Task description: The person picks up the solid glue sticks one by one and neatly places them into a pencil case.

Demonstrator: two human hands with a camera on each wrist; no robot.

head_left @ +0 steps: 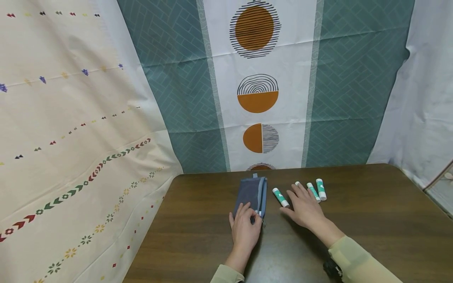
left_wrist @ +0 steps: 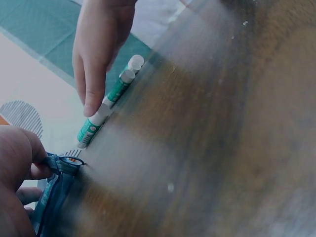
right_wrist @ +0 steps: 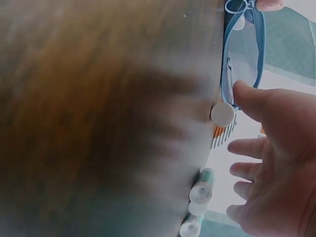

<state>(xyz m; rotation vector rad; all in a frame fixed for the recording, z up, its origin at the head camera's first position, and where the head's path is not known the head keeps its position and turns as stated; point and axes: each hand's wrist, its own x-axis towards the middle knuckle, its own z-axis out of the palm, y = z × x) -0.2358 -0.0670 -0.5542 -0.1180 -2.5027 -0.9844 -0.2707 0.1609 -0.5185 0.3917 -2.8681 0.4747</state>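
A blue zip pouch (head_left: 249,192) lies flat on the table. At its near end my left hand (head_left: 245,228) pinches the pouch's edge by the zipper. In the right wrist view the pouch's zipped side (right_wrist: 261,54) gapes, and a white round end (right_wrist: 239,22) shows inside. My right hand (head_left: 305,207) hovers with spread fingers over several green-and-white glue sticks. One glue stick (head_left: 281,197) lies between the pouch and this hand. Two more, a middle glue stick (head_left: 313,192) and a right-hand glue stick (head_left: 321,189), lie beyond the fingers; another is mostly hidden behind them.
The brown wooden table (head_left: 191,232) extends to both sides of the hands. A patterned cloth (head_left: 265,118) hangs behind its far edge, and a cream cloth (head_left: 88,157) hangs at the left. A dark wrist device (head_left: 332,269) sits under the right sleeve.
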